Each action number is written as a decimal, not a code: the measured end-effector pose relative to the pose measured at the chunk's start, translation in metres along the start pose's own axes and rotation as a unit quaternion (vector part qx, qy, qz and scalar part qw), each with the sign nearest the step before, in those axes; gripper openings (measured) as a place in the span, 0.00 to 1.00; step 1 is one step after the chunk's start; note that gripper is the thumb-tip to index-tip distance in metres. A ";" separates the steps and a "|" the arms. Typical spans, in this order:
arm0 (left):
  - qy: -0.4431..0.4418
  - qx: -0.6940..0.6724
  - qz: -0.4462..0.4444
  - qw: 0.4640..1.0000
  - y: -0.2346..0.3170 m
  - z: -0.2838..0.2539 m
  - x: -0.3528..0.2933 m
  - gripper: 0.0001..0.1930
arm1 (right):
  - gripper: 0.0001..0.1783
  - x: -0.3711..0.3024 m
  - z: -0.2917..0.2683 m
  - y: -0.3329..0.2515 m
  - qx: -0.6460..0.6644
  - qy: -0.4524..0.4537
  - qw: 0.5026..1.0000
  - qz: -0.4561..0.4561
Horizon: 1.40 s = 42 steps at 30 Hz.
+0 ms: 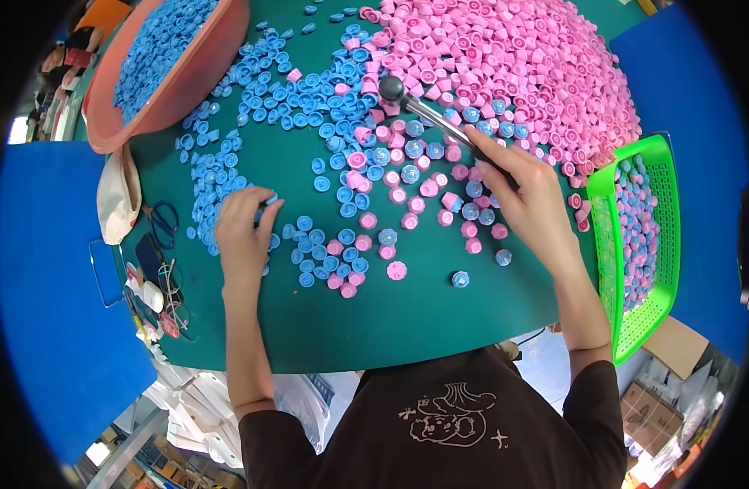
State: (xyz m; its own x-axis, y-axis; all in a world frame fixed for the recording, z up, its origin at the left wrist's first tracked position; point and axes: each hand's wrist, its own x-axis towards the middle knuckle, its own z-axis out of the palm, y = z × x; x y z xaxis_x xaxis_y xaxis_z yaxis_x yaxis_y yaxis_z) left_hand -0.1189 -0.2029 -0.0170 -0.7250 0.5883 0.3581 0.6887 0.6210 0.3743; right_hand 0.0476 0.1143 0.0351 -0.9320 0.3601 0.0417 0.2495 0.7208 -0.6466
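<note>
My right hand (522, 191) is wrapped round the dark handle of a small hammer (427, 112), which has a shiny metal shaft and a round grey head. The hammer's head lies over the border between blue and pink pieces. At the left, the fingers of my left hand (246, 224) pinch a small blue cap (270, 198). Loose blue caps (309, 248) lie right of that hand, more beyond it. Pink cup-shaped pieces (411, 220) are scattered mid-table among several blue-topped pieces (409, 174), where a blue cap sits with a pink piece.
A large pile of pink pieces (496, 57) covers the far right. An orange-pink basin (236, 41) of blue caps leans at the far left. A green basket (672, 220) holds pink-and-blue pieces at the right. Scissors (162, 224), a phone (148, 257) and cables (172, 297) lie at the left edge.
</note>
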 end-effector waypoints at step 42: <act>-0.150 -0.116 0.137 0.972 0.087 0.064 0.116 0.11 | 0.24 -0.024 -0.023 0.033 0.187 0.000 0.979 0.084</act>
State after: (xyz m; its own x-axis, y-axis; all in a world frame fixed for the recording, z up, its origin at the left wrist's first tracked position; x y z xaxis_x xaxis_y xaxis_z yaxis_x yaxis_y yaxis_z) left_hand -0.1432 -0.0477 0.0020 -0.4590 0.8610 0.2192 0.8125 0.3069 0.4956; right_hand 0.0840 0.1436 0.0306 -0.8863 0.4546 -0.0883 0.2851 0.3853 -0.8776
